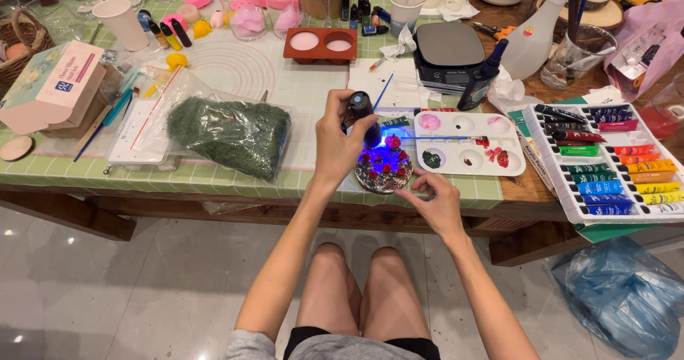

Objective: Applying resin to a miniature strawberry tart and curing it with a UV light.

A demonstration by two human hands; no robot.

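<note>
Head view, looking down: the person sits at a cluttered craft table (214, 178) covered with a green checked cloth, bare knees visible below the near edge.

Left hand (335, 142): closed in a full grip around a small black torch (362, 110), which it holds tilted with the lit end aimed down and to the right. The torch casts a blue-violet glow onto a small round decorated piece (383, 169) lying flat on the cloth just below and to the right of the hand. The piece carries red blossoms on a dark base (finer detail is too small to tell).

Right hand (436, 203): placed at the near right of the round piece, fingers loosely curled, with index finger and thumb extended toward the rim. Whether the fingertips touch the rim cannot be determined.

Surroundings:
- Right of the piece: a white paint palette (467, 142) with red, pink and green dabs; a thin brush (442, 138) lies across it.
- Far right: a white tray of paint tubes (613, 164) in assorted colours.
- Left: a clear bag of green moss (228, 135).
- Far side: a black digital scale (449, 53) and a red-brown two-cavity mould (320, 45).
</note>
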